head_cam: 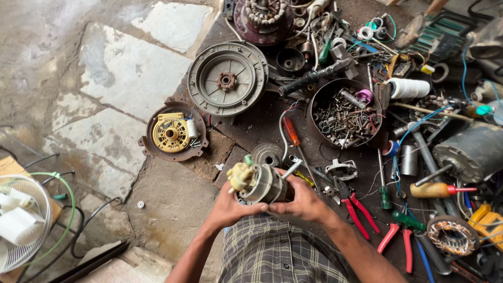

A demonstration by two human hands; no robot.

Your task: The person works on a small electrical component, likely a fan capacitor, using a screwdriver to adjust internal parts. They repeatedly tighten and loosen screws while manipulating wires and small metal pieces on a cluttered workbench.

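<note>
Between both hands' fingers [283, 205] — fan motor [260, 183], gripped

Small grey fan motor [260, 183], cream gearbox on its left end, lying sideways, held above floor

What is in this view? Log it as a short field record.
Setting: cluttered repair floor, stone slabs
Left hand: grips small fan motor from below
Right hand: holds the motor's right side
Nearby tools: red pliers, orange-handled screwdriver
Parts: round bowl of screws, grey round cover, yellow gear housing
Far left: white fan guard
</note>
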